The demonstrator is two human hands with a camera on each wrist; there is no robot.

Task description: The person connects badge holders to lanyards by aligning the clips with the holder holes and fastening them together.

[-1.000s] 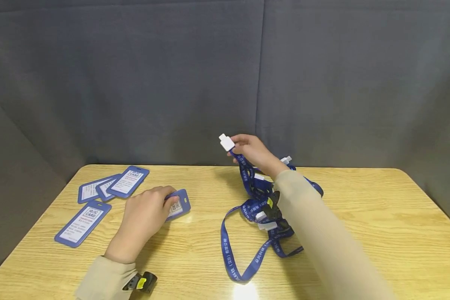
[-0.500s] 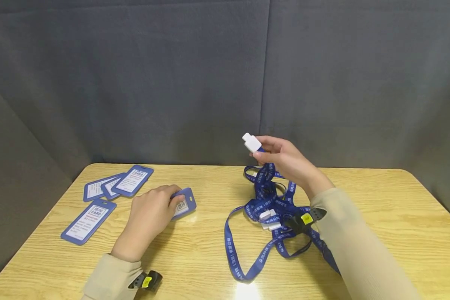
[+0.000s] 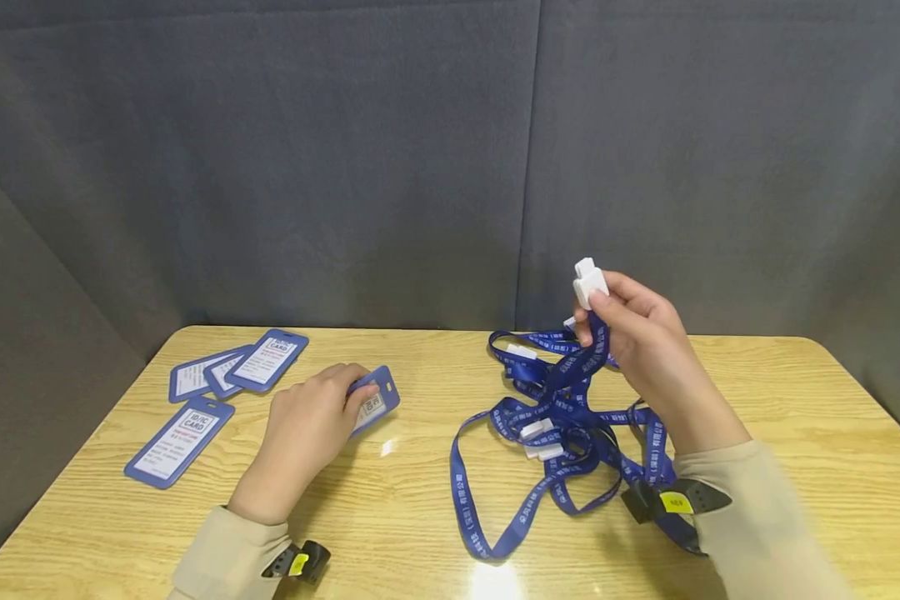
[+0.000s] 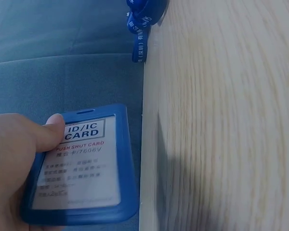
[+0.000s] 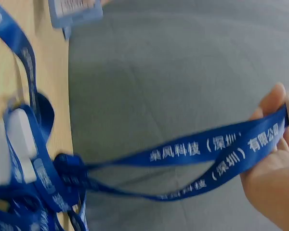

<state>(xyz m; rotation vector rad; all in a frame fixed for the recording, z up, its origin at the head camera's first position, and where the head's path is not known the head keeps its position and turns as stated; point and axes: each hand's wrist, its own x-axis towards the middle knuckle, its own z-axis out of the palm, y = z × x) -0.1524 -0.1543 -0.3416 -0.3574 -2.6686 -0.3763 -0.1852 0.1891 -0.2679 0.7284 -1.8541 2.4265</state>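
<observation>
My left hand pinches a blue ID card holder between thumb and fingers, with its printed white insert facing up. In the left wrist view the thumb lies on its upper left edge, near the slot. Raised above the table's back right part, my right hand pinches a lanyard by its white plastic clip. The blue printed strap of that lanyard runs down from the hand, stretched out in the right wrist view. It leads into a tangled pile of blue lanyards with several white clips.
Three overlapping card holders lie at the back left of the wooden table. Another card holder lies just in front of them. One lanyard loop reaches toward the front edge. A dark curtain hangs behind.
My right hand has moved right with the white clip, drawing its strap out of the pile. The left hand has shifted slightly right, and its card holder is now more tilted.
</observation>
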